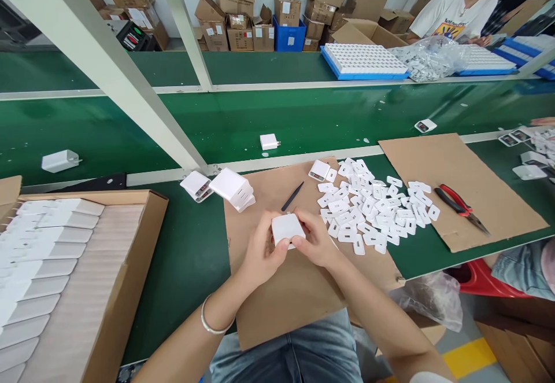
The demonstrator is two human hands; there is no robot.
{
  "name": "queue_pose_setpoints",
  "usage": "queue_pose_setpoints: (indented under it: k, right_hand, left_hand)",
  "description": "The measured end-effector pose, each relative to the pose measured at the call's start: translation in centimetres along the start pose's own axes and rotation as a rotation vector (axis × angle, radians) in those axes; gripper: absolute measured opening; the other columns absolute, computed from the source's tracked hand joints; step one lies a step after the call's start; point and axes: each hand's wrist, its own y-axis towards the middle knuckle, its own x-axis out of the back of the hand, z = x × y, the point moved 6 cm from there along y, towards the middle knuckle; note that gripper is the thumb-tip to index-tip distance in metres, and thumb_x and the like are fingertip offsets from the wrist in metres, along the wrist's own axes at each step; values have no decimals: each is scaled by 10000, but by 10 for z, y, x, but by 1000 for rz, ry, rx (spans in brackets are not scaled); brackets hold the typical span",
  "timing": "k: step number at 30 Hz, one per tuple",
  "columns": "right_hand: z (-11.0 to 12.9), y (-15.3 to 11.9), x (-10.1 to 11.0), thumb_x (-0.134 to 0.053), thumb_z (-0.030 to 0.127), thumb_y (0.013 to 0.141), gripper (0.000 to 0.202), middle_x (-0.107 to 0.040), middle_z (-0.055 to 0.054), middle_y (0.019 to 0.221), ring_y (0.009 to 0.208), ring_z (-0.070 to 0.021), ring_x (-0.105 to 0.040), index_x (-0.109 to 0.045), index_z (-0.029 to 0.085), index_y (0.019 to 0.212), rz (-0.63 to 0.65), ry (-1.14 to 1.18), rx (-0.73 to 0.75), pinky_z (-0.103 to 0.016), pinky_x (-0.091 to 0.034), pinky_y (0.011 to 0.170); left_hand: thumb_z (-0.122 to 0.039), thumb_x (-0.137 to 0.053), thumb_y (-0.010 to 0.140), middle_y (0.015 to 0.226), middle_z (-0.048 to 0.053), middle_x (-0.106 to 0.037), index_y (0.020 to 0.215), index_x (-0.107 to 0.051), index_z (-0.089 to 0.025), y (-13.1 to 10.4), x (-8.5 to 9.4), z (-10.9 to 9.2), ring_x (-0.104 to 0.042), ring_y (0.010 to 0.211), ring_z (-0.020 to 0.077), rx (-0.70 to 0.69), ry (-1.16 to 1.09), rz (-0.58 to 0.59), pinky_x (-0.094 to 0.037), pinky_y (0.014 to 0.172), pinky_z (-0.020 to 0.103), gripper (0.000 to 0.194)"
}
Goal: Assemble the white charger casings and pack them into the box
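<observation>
The person's left hand (264,250) and right hand (315,237) meet above a brown cardboard sheet (281,313) laid on the green counter (173,256), and between them they hold a white block (287,227) over the middle of that sheet. The fingers of both hands are bent closely around the block from either side, parted only by its width, with the two thumbs pressed near its front edge; a small strip shows at that edge, too hidden to make out. A pale bracelet (212,319) circles the left wrist, nearer the person than the sheet's left edge. On the sheet, just beyond the hands, lies a slim black tool (292,196) set at a slant. At the sheet's far right corner sits a white charger (319,170) with dark ports showing, and a loose heap of small white slotted plates (368,206) spreads from there over the sheet's right edge onto the counter. A leaning group of white housings (232,187) overlaps the sheet's far left corner, with a ported unit (196,186) just left of it. Further left of the sheet stands a carton (145,267) with rows of white pieces inside. Right of the sheet, red-handled pliers (462,208) rest on a second cardboard piece (494,198). Beyond the sheet, a white plug (269,142) lies on a green strip (338,120).
</observation>
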Motion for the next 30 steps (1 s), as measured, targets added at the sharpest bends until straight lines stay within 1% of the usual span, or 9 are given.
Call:
queue_pose_setpoints:
  k: [9,11,13,15,17,19,22,26,30]
  right_hand:
    - [-10,0,2,-625,684,816,531,-346,41,635,589,-117,-297,-421,214,676,-44,59,-62,-274,-262,542]
    - [-13,0,2,-638,681,815,537,-360,40,633,585,-117,-315,-417,214,668,-53,98,-104,-271,-270,545]
    - [-18,1,-1,-638,660,838,515,-424,34,627,567,-118,-364,-429,216,684,-34,179,-177,-272,-312,555]
    - [-24,1,-5,-583,648,890,483,-495,23,617,551,-128,-429,-473,213,711,13,264,-260,-286,-366,585]
    - [-32,2,-7,-502,677,922,525,-520,8,603,560,-139,-467,-505,205,693,20,277,-333,-295,-379,605]
    - [-41,2,-4,-446,738,909,603,-508,-1,593,574,-139,-462,-509,198,647,-39,248,-414,-285,-349,585]
    - [-54,0,-3,-410,801,870,655,-491,6,580,530,-112,-382,-508,193,646,-96,307,-553,-263,-257,519]
    - [-59,-1,-11,-393,807,857,639,-451,35,539,454,-76,-222,-500,197,698,-49,436,-668,-264,-123,487]
    - [-60,-3,-13,-360,806,869,650,-443,34,544,459,-81,-225,-492,199,675,-17,400,-696,-268,-117,490]
  left_hand:
    - [-637,-499,944,862,14,-505,999,-500,-205,7,2,2,-480,738,156,1,-76,-20,-405,655,283,436]
    - [-628,-488,953,869,14,-508,1006,-497,-203,8,2,8,-480,746,157,49,-92,0,-405,666,285,428]
    - [-614,-454,968,834,5,-512,1012,-486,-203,10,0,17,-475,726,154,139,-149,35,-401,671,290,415]
    - [-655,-360,966,767,-2,-510,984,-472,-200,12,-3,26,-468,682,159,212,-264,60,-389,649,301,469]
    - [-706,-257,936,730,8,-524,951,-463,-196,14,-5,31,-472,654,170,229,-374,71,-377,622,314,550]
    - [-719,-211,916,719,19,-542,942,-466,-193,16,-6,34,-476,641,177,225,-404,78,-366,600,320,586]
    - [-700,-220,933,694,13,-551,927,-465,-198,16,-4,37,-457,607,167,250,-323,81,-353,578,313,559]
    - [-707,-194,953,632,-11,-539,893,-449,-204,12,0,43,-401,546,138,338,-221,89,-323,557,291,567]
    - [-748,-241,935,616,-22,-520,903,-467,-200,10,5,44,-401,540,130,407,-135,64,-308,541,272,594]
